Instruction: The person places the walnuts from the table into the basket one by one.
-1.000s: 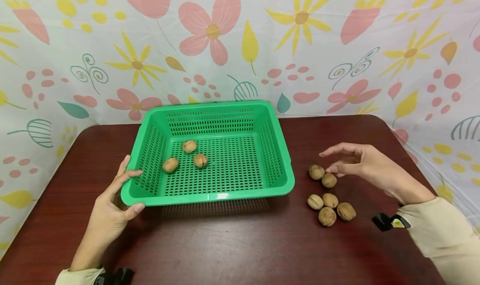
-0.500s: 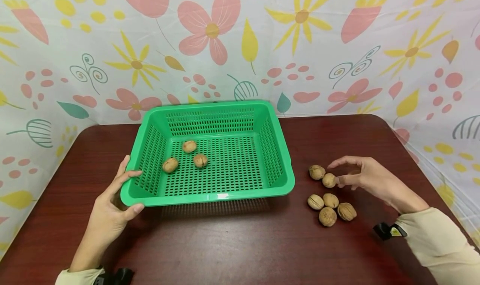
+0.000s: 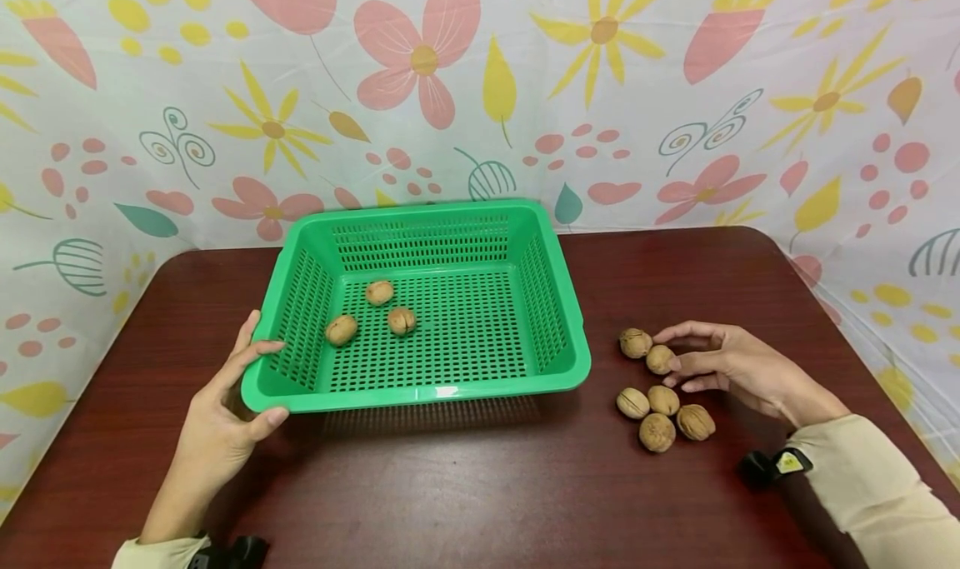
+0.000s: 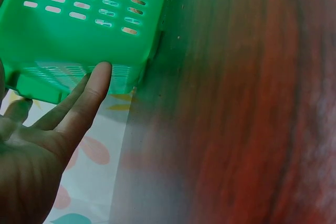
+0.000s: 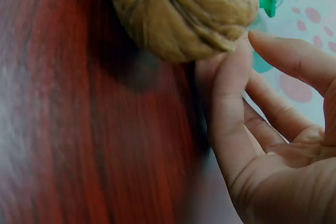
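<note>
The right hand (image 3: 733, 363) has been brought within grasp of a walnut (image 3: 659, 359), pinch unclear, the basket (image 3: 495, 391) being gripped by the left hand (image 3: 216, 419).

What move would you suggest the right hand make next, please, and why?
The right hand should probably close its fingers gently on the walnut between them: they look spread around it, not yet pinching, and the left hand holds the basket.

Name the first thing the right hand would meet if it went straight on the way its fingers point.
The right hand would likely meet the nearer walnut of the upper pair, sitting right before it; whether they touch is unclear.
</note>
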`<action>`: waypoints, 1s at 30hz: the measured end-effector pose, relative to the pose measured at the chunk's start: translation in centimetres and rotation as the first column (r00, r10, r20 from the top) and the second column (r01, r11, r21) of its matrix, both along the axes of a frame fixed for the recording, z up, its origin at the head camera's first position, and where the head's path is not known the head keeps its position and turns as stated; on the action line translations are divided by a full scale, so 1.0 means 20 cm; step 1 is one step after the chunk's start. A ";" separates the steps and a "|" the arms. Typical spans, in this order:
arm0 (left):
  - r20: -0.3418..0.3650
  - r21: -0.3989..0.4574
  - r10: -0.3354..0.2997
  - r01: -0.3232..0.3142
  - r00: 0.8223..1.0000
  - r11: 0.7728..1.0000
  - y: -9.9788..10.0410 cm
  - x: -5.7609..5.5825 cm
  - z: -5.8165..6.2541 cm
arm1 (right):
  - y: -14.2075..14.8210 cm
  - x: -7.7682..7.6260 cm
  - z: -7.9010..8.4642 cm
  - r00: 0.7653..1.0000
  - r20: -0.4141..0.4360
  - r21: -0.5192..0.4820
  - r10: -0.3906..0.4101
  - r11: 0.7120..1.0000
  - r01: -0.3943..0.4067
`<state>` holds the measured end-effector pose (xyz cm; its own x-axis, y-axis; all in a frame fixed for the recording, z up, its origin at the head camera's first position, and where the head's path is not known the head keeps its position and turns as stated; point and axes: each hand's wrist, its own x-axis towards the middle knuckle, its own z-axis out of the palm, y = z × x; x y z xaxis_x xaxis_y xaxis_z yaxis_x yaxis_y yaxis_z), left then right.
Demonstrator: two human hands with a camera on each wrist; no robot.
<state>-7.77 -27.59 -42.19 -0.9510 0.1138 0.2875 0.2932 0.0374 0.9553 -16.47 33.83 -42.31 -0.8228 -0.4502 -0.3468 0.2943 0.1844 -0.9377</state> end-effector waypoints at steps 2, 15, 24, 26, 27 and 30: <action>0.000 0.000 0.001 -0.001 1.000 1.000 0.00 0.00 0.00 | 0.00 0.00 -0.01 1.000 0.018 -0.050 0.008 0.999 -0.007; -0.008 -0.008 0.007 -0.007 1.000 1.000 0.00 0.00 0.00 | -0.01 0.00 -0.01 1.000 0.021 -0.159 0.004 0.987 -0.001; -0.010 -0.008 0.006 -0.006 1.000 1.000 0.00 0.00 0.00 | -0.06 0.00 0.10 0.997 -0.071 -0.187 -0.033 0.982 0.019; -0.007 -0.008 0.007 -0.007 1.000 1.000 0.00 0.00 0.00 | -0.10 -0.01 0.13 0.995 -0.089 -0.196 -0.041 0.980 0.023; -0.007 -0.008 0.006 -0.006 1.000 1.000 0.00 0.00 0.00 | -0.12 -0.01 0.15 0.995 -0.093 -0.201 -0.047 0.979 0.027; -0.005 -0.009 0.008 -0.008 1.000 1.000 0.00 0.00 -0.01 | -0.18 -0.02 0.21 0.990 -0.123 -0.213 -0.068 0.976 0.041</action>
<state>-7.74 -27.58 -42.30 -0.9505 0.1087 0.2911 0.2975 0.0481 0.9535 -16.84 30.30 -38.14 -0.8795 -0.4550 -0.1397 0.1732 -0.0327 -0.9843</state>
